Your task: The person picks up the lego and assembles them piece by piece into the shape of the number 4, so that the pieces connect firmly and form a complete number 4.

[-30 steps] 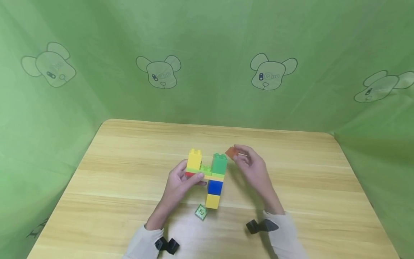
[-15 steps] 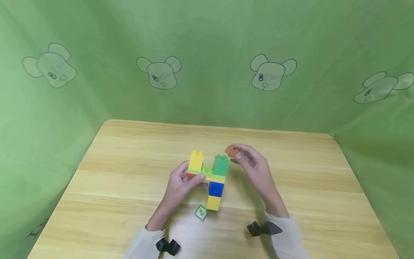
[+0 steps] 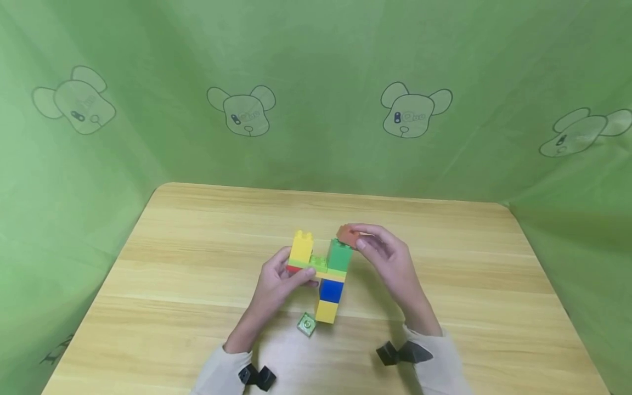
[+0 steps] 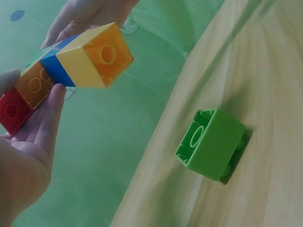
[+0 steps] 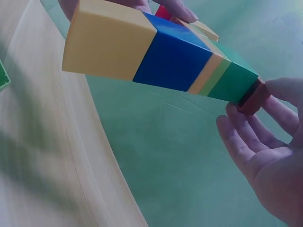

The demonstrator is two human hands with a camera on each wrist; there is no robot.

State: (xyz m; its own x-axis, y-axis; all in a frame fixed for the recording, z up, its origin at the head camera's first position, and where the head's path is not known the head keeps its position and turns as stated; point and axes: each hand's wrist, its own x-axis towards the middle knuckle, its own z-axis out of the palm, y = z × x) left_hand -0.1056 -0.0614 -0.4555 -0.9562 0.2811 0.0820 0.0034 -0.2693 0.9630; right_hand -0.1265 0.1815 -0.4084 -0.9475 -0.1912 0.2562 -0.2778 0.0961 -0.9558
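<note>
My left hand [image 3: 278, 278] grips a toy-brick build by its red and orange bricks, thumb on the near side. Below them hang a blue brick [image 3: 331, 291] and a yellow brick [image 3: 326, 311]. On top are a light green layer [image 3: 319, 263], a tall yellow brick [image 3: 302, 247] at left and a dark green brick [image 3: 339, 255] at right. Between thumb and fingers my right hand [image 3: 387, 258] pinches an orange-brown brick [image 3: 348, 236]. In the right wrist view that brick [image 5: 254, 98] meets the dark green brick's top end; whether it is pressed home I cannot tell.
A loose green brick [image 3: 306, 325] lies on the wooden table [image 3: 197, 230] below the build, its hollow underside showing. Green cloth [image 3: 326, 159] with printed mouse heads hangs behind and beside the table.
My right hand has brought the orange-brown brick left and down, from beside the dark green brick onto its top. The left hand and the build have shifted slightly right and down.
</note>
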